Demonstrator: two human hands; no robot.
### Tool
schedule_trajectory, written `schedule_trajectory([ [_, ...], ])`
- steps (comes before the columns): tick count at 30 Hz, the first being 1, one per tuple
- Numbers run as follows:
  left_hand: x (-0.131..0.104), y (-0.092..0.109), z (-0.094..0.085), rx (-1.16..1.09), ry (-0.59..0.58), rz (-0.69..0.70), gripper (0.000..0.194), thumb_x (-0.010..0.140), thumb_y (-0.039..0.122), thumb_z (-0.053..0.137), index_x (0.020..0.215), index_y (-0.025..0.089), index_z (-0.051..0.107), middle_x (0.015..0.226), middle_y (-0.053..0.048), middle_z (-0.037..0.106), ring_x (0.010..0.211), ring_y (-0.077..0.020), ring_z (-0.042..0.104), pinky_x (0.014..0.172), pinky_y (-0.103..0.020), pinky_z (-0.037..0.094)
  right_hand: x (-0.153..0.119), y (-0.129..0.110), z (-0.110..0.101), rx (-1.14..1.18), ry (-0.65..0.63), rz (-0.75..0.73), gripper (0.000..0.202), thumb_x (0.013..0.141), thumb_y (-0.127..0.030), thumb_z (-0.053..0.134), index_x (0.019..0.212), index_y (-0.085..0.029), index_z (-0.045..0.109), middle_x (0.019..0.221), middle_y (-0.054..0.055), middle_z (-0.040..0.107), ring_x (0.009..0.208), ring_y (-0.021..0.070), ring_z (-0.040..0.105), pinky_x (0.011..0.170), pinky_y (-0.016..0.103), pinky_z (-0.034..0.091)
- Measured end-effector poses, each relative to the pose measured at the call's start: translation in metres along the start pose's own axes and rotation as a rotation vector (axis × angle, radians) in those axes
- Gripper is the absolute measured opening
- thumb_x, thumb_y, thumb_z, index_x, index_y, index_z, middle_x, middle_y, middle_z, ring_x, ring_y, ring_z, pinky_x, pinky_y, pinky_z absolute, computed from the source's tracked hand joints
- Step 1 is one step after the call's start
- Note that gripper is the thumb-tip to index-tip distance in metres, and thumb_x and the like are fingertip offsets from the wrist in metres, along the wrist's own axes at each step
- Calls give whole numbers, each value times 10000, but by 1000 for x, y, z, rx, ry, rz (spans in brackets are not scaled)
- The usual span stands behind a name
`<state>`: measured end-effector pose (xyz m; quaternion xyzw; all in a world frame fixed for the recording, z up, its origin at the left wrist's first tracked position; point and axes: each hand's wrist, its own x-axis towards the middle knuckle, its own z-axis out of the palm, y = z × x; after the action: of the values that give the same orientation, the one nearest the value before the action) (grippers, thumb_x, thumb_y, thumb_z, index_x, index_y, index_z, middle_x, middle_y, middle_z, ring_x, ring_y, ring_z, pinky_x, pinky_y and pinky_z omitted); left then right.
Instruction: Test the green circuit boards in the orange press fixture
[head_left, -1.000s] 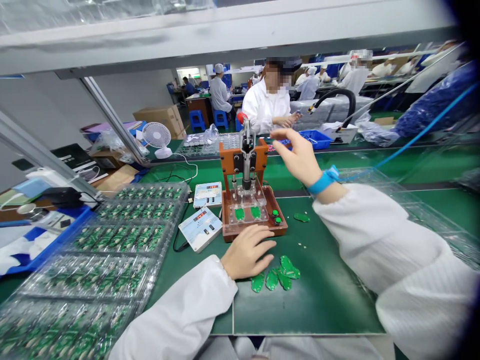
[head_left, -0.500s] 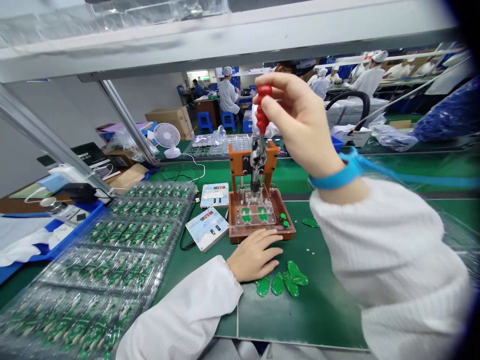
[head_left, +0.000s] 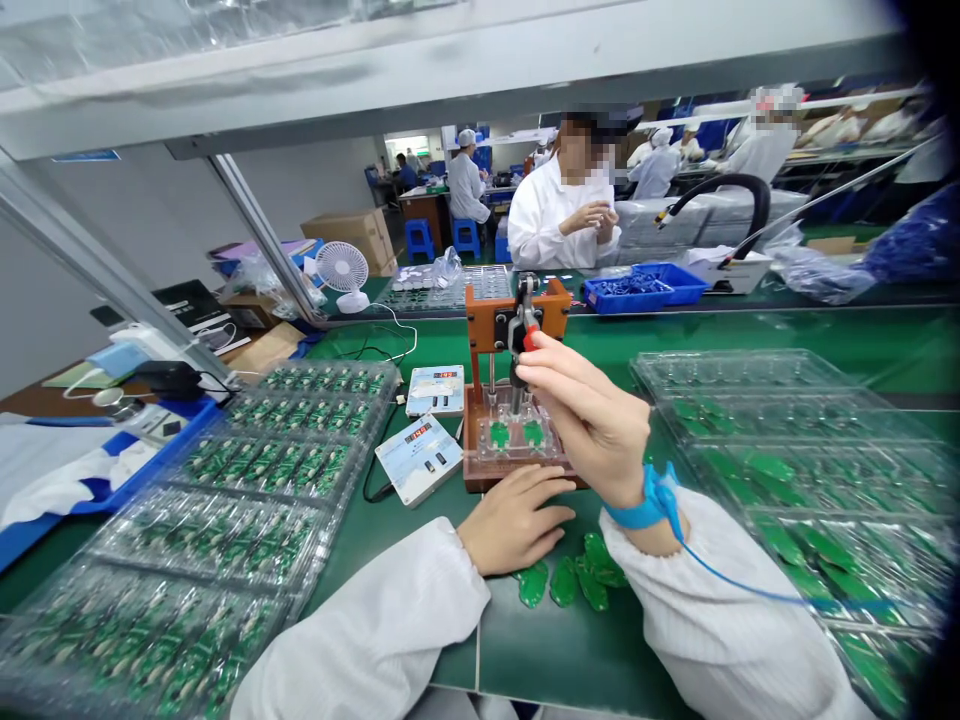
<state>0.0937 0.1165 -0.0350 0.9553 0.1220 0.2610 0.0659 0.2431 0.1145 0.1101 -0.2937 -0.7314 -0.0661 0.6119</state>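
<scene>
My right hand [head_left: 589,415], with a blue band at the wrist, is wrapped round the red lever handle [head_left: 531,338] of an orange press [head_left: 553,312]; the fingers hide most of the handle. Beneath the press head, two green circuit boards [head_left: 499,434] lie in a clear fixture [head_left: 516,446] on the brown base. My left hand [head_left: 517,515] rests at the base's front edge, palm down with fingers apart, holding nothing. Several loose green boards [head_left: 564,580] lie on the mat between my hands.
Clear trays of boards stand at the left [head_left: 259,465] and right [head_left: 795,450]. Two white display boxes [head_left: 418,458] sit left of the press. Behind are a small fan [head_left: 343,268], a blue bin [head_left: 645,287] and a seated person [head_left: 559,205]. A metal shelf beam [head_left: 450,75] crosses overhead.
My right hand has come down with the red handle, which was upright above the press. My left hand has stayed by the base. The right trays and the person behind are now uncovered.
</scene>
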Motion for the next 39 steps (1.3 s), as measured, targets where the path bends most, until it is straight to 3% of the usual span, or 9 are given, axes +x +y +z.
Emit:
schedule_trajectory([
  [10, 2, 1, -3, -17, -16, -7, 202, 975, 287, 592, 1124, 193, 689, 1399, -79, 602, 1390, -234, 467, 1177, -406, 414, -9, 1, 17, 112, 134, 68, 505, 920, -50, 598, 1296, -379, 675, 1228, -6, 737, 1255, 281, 653, 1082, 536, 566],
  [16, 7, 2, -6, -146, -87, -72, 228, 984, 341, 596, 1142, 212, 698, 1391, -75, 615, 1399, -240, 468, 1220, -436, 363, -12, -1, 14, 218, 108, 148, 452, 925, -71, 584, 1241, -371, 703, 1258, -13, 724, 1279, 282, 634, 1120, 548, 525],
  [19, 9, 3, -28, -456, -93, -153, 186, 974, 351, 637, 1078, 217, 716, 1279, -71, 690, 1311, -238, 565, 1194, -432, 393, -12, 0, 12, 272, 107, 182, 441, 930, -69, 570, 1240, -352, 703, 1283, -7, 714, 1297, 283, 620, 1135, 553, 508],
  [23, -1, -13, -90, -849, -188, -405, 279, 913, 436, 719, 965, 163, 745, 967, -97, 771, 917, -224, 738, 881, -333, 584, -11, 2, 11, 304, 92, 174, 455, 932, -41, 548, 1232, -345, 705, 1291, -15, 710, 1306, 265, 614, 1140, 534, 504],
  [25, -12, -33, -120, -769, -259, -570, 295, 897, 440, 732, 1034, 179, 746, 935, -73, 772, 876, -222, 740, 856, -330, 582, -11, 3, 11, 298, 89, 164, 454, 937, -40, 539, 1235, -341, 701, 1297, -16, 708, 1310, 262, 612, 1136, 531, 509],
  [28, -25, -74, -142, -270, -222, -767, 311, 869, 403, 739, 1134, 238, 729, 1111, -65, 751, 1057, -274, 705, 974, -394, 548, -11, 4, 12, 277, 87, 154, 441, 946, -52, 529, 1239, -337, 694, 1299, -12, 706, 1315, 264, 608, 1123, 531, 524],
  [30, -28, -102, -140, 10, -349, -780, 552, 774, 405, 816, 1282, 243, 673, 1372, -121, 631, 1301, -359, 565, 1100, -485, 465, -11, 5, 13, 264, 84, 141, 444, 948, -52, 519, 1245, -337, 687, 1300, -9, 705, 1316, 260, 607, 1118, 527, 531],
  [33, -23, -132, -129, 148, -497, -811, 935, 595, 480, 915, 1425, 219, 571, 1600, -201, 351, 1488, -491, 252, 1172, -646, 300, -12, 6, 14, 245, 78, 106, 458, 950, -46, 502, 1265, -333, 669, 1310, 0, 699, 1326, 256, 599, 1125, 529, 524],
  [39, -8, -142, -125, 234, -790, -841, 1145, 619, 622, 857, 1567, 187, 383, 1681, -193, 85, 1534, -482, 21, 1229, -618, 139, -13, 8, 14, 253, 76, 92, 469, 944, -15, 484, 1257, -313, 667, 1311, 8, 698, 1341, 242, 586, 1139, 515, 511],
])
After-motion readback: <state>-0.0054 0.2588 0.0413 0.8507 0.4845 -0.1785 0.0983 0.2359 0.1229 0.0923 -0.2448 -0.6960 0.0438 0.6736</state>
